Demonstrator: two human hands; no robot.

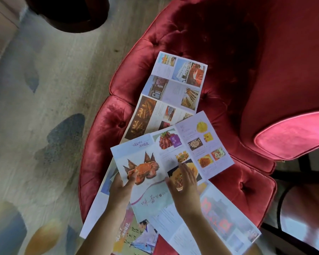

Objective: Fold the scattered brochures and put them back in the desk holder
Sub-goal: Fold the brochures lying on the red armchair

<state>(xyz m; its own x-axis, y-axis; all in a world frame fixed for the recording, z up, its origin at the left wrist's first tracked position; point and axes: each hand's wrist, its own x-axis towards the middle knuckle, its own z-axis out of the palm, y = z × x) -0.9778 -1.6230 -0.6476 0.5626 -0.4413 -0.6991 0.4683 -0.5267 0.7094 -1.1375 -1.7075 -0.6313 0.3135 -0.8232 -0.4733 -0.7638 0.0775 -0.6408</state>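
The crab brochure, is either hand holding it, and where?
Yes. The left hand pinches the crab brochure at its lower left edge, thumb on the crab picture; the right hand lies open on its middle.

A tufted red velvet armchair (pixel 219 52) fills the middle, its rounded seat cushion (pixel 103 129) buttoned and shiny. A pale patterned carpet (pixel 35 116) with grey-blue and yellow blotches spreads to its left. A dark round wooden piece (pixel 70 13) sits at the top edge. A glossy dark wooden surface (pixel 305 214) shows at lower right.
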